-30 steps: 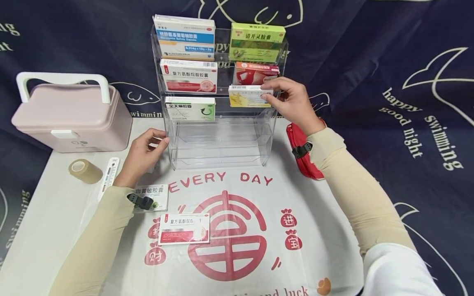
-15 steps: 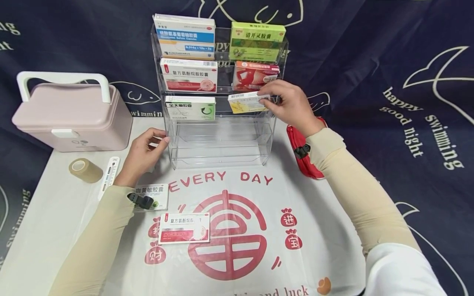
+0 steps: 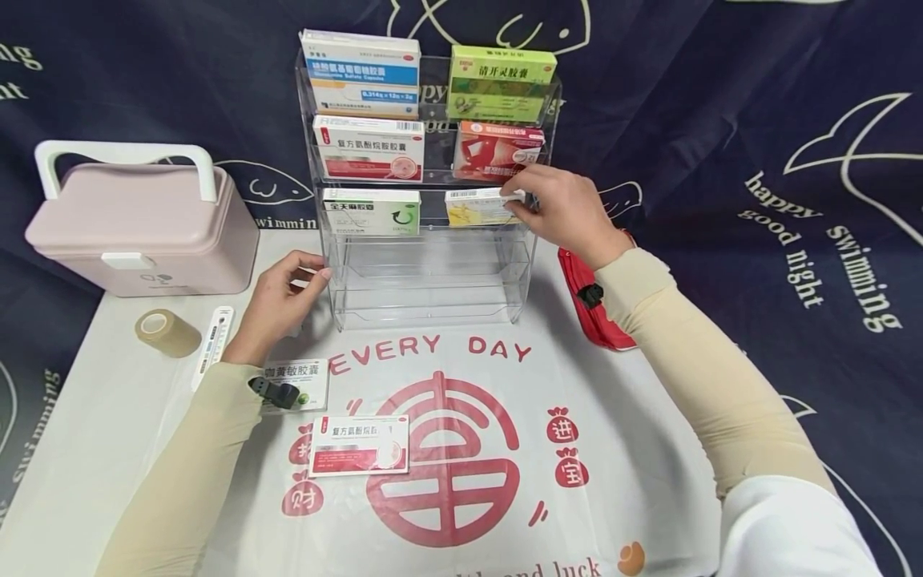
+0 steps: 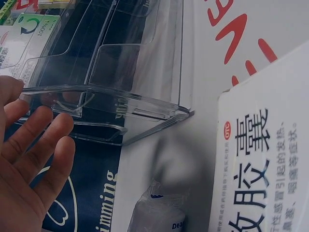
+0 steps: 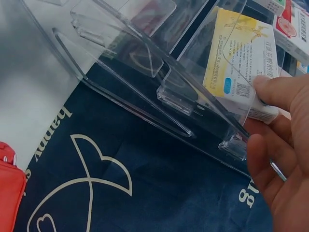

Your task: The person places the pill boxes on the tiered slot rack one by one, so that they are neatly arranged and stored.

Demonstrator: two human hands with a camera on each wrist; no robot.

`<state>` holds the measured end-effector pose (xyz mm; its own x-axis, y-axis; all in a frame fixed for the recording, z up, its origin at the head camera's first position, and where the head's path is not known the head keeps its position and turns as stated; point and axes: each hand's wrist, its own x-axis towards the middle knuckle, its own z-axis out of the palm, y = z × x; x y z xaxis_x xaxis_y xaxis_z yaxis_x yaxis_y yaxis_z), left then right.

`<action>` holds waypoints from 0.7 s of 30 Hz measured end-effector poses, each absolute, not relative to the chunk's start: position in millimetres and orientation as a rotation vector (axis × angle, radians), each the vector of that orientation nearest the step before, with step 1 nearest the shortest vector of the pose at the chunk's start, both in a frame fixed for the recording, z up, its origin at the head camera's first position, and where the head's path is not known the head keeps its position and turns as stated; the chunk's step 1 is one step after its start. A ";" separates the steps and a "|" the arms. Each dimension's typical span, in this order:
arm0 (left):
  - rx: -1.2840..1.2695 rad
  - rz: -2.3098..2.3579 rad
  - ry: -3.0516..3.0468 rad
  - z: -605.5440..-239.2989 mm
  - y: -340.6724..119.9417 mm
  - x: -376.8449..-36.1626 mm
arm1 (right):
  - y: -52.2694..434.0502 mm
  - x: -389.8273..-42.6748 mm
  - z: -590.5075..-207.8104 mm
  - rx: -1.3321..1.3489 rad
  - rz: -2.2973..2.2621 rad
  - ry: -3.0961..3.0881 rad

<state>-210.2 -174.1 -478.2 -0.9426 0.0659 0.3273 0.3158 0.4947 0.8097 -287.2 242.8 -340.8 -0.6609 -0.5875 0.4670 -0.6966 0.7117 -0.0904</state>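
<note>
A clear stepped display rack (image 3: pixel 433 278) stands at the back of the table with medicine boxes on its upper tiers. My right hand (image 3: pixel 568 207) pinches the right end of a yellow-and-white medicine box (image 3: pixel 472 210), low in the right side of the third tier. In the right wrist view the thumb lies on the front of this box (image 5: pixel 241 60), behind the clear lip. My left hand (image 3: pixel 277 296) touches the rack's left side, fingers loosely bent. Left of the held box sits a green-and-white box (image 3: pixel 371 213); above it, a red box (image 3: pixel 497 151).
Two medicine boxes, a red-and-white one (image 3: pixel 358 445) and a white-and-green one (image 3: pixel 312 383), lie on the table in front. At left are a pink case (image 3: pixel 144 228), a tan roll (image 3: pixel 173 335) and a thermometer (image 3: pixel 214 344). A red pouch (image 3: pixel 591 308) lies right of the rack.
My right hand has lowered the yellow-and-white box from in front of the red box into the third tier; it tilted midway and is now level. The left hand has stayed put.
</note>
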 end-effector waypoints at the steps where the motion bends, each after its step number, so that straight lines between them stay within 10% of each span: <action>1: -0.325 -1.427 -2.487 -478.4 -174.2 -210.4 | 242.8 -286.7 -340.9 0.988 0.361 -2.514; 21: -0.318 -1.439 -2.492 -479.6 -174.4 -209.7 | 244.5 -285.3 -341.1 0.963 0.261 -2.473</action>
